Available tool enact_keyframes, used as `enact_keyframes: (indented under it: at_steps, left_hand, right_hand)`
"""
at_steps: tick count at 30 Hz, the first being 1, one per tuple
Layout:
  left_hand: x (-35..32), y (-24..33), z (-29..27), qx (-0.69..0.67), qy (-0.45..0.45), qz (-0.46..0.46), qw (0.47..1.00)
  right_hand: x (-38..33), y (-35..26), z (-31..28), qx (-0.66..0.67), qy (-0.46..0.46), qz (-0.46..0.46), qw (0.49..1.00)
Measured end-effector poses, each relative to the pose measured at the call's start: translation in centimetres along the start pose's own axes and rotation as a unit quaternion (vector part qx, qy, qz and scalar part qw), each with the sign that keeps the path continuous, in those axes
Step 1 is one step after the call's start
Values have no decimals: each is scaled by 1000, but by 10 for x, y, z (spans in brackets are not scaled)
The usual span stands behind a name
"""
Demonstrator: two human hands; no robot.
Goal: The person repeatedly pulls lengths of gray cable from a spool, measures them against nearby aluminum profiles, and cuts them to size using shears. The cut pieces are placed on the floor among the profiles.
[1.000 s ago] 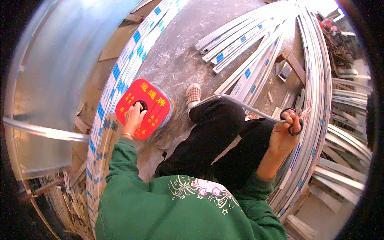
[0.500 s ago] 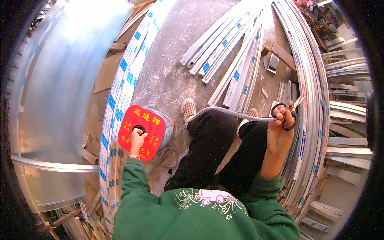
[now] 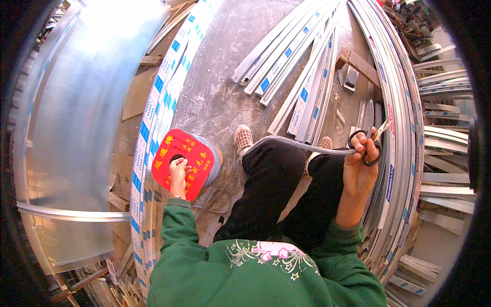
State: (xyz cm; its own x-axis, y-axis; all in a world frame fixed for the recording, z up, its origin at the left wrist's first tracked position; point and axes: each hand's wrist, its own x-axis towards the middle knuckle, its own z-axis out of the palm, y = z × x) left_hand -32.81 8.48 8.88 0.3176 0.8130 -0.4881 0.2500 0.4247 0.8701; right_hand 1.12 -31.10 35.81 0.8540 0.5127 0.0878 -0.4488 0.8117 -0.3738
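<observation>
My left hand (image 3: 178, 171) grips the centre hole of a red-faced reel (image 3: 185, 162) wound with grey strip. A length of that grey strip (image 3: 291, 145) runs from the reel side across my black-trousered legs to my right hand (image 3: 359, 166). That hand is raised and holds black-handled scissors (image 3: 365, 146) together with the strip's end. I wear a green sweatshirt, and both my shoes show on the concrete floor below.
Long metal profiles with blue labels (image 3: 299, 66) lie on the concrete floor (image 3: 230, 77) ahead. More bundled profiles (image 3: 404, 128) run along the right. A strip of blue-labelled profiles (image 3: 158, 102) and a large shiny metal sheet (image 3: 87, 112) lie at the left.
The view has tilted so the floor and profiles ahead show more. My right hand with the scissors stays raised; my left hand keeps hold of the reel.
</observation>
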Motion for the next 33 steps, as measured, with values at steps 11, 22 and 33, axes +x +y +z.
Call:
enact_keyframes:
  at_steps: [11, 22, 33]
  left_hand:
    - [23, 20, -23, -344, 48, -108, 932]
    - [-5, 90, 18, -340, -95, 23, 935]
    - [-81, 109, 101, -23, -189, 78, 979]
  right_hand:
    - [-2, -2, -2, -3, -25, -3, 1000]
    - [0, -1, -2, 11, -34, 7, 999]
    - [-3, -5, 0, -2, -1, -10, 1000]
